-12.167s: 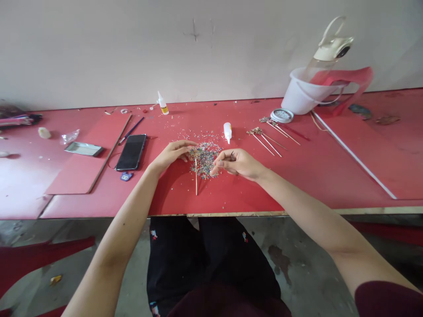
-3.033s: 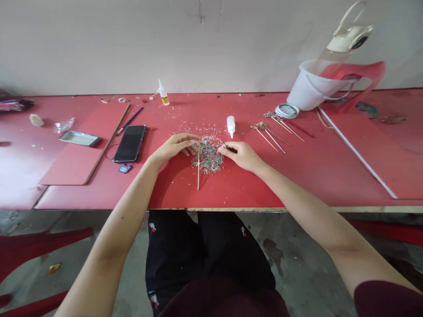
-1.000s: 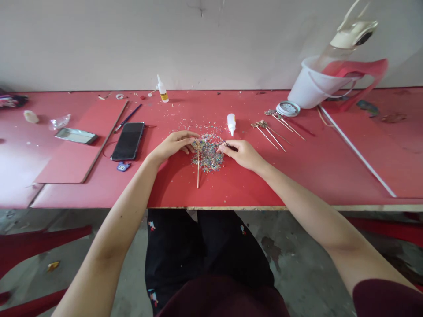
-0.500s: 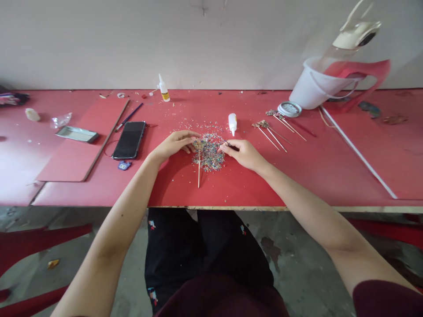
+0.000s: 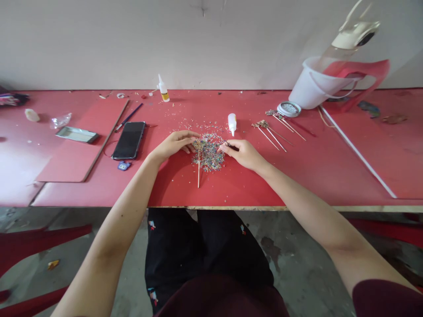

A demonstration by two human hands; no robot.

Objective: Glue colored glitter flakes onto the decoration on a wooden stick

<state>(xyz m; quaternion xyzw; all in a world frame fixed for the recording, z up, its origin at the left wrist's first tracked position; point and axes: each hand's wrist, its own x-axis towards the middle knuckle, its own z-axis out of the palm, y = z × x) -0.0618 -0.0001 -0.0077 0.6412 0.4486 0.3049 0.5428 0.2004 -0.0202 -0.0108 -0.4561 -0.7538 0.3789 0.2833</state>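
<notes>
The stick (image 5: pixel 198 171) lies at the middle of the red table (image 5: pixel 251 187), its long axis running almost straight away from the person: the bare end points toward the near edge, while the decorated head (image 5: pixel 199 145) sits at the far end, against the heap of coloured chips (image 5: pixel 211 159). The left hand (image 5: pixel 176 144) is clearly the nearer one. Its fingers are bent and its fingertips meet the left side of the head — whether they pinch it or only rest there, one cannot tell.

The right hand (image 5: pixel 243 153) is on the other side, at the right rim of the heap, with thumb and forefinger drawn together on a dark slim thing (image 5: pixel 228 144), too small to identify. From there the head lies leftward, roughly level with the fingertips — most of the heap fills the stretch between. The stick therefore runs crosswise to any straight line joining the two hands. A white bottle (image 5: pixel 232 123) lies beyond the right hand, and a group of similar sticks (image 5: pixel 270 137) rests farther off to its right.
</notes>
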